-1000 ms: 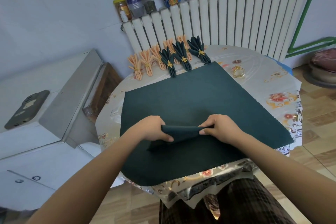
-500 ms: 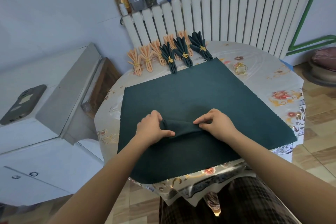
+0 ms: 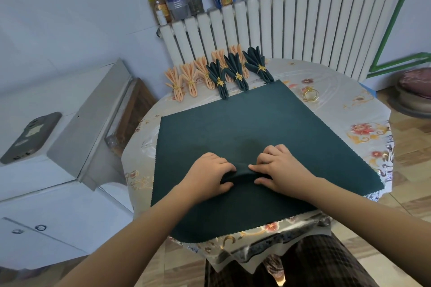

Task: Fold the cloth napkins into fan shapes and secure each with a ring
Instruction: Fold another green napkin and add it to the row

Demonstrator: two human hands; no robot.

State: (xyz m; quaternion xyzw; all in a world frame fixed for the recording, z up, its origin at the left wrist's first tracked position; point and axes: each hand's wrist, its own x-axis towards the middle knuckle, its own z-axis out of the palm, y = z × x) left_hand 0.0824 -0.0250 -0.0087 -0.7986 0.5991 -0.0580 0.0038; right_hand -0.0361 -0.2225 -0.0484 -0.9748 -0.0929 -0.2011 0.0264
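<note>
Both hands pinch one raised pleat: left hand and right hand, fingers curled on the ridge at the middle of the green napkin, which lies spread on the worktop. Versus a second ago the hands sit closer together and farther up the cloth, fold pressed lower and tighter, so pleating looks barely begun. Count: three finished green fans, five orange fans as far as I can tell, all ringed, beyond the cloth's far edge. One loose gold ring just off the far right corner.
</note>
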